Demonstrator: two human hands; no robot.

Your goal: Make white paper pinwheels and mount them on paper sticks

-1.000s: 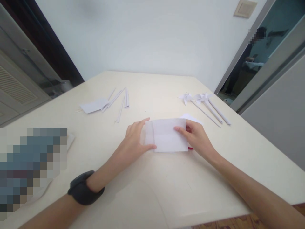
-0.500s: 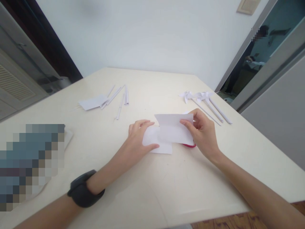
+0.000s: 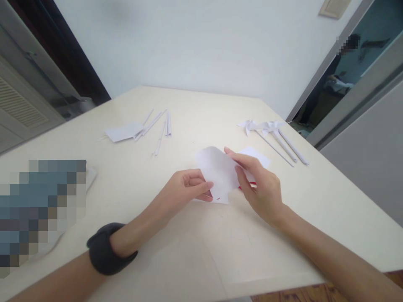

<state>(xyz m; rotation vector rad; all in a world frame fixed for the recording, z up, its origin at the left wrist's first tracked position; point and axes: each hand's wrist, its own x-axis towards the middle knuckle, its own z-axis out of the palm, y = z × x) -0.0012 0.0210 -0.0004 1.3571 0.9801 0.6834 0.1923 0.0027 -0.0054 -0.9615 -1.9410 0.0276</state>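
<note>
So, the left hand (image 3: 185, 187) pinches a white sheet (image 3: 217, 170) by its left edge, thumb in front and fingers curled behind, while the right hand (image 3: 263, 188) has the sheet's right side between thumb and forefinger, only slightly parted. The sheet bows upward in the middle of the table (image 3: 189, 256), above another piece of paper (image 3: 222, 201) whose near edge shows below it. Something red (image 3: 252, 183), mostly hidden, lies by the right hand, with a loose paper (image 3: 256, 155) just beyond. Far right lie paper pinwheels (image 3: 272, 126) with stick handles; far left, a flat paper piece (image 3: 122, 132) touches thin paper rolls (image 3: 153, 124). A dark band (image 3: 108, 249) circles the left wrist
</note>
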